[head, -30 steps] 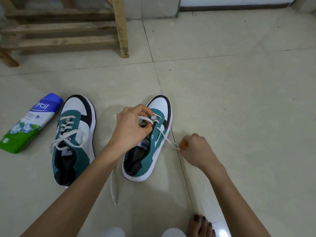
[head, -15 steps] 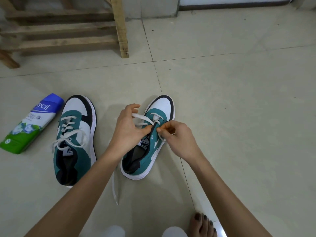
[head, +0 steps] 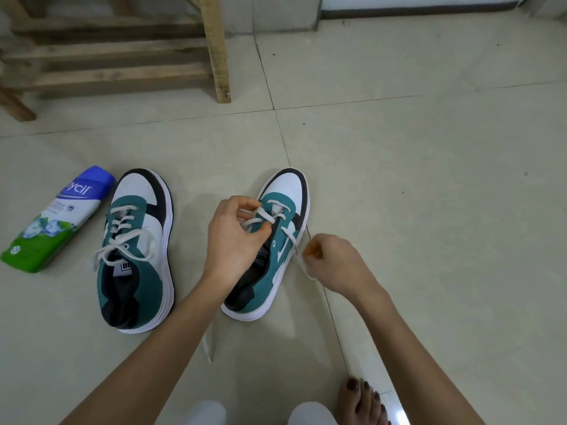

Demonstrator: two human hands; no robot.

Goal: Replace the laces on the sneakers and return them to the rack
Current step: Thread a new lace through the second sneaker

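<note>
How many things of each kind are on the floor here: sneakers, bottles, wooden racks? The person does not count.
Sneakers: 2 (left sneaker, right sneaker)
Bottles: 1 (bottle)
Wooden racks: 1 (wooden rack)
Total: 4

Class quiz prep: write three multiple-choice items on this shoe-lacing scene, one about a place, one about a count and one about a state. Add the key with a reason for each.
1. Where does the blue-and-green bottle lie?
A. on the floor beside the laced sneaker
B. inside a sneaker
C. on a table

2. How many sneakers are on the floor?
A. one
B. two
C. three

3. What is the left hand doing?
A. lying flat on the floor
B. holding the bottle
C. pinching the white lace over the half-laced sneaker

Key:
1 A: it lies on the tiles next to that sneaker.
2 B: one green-and-white pair shows.
3 C: its fingers grip the lace at the eyelets.
</note>
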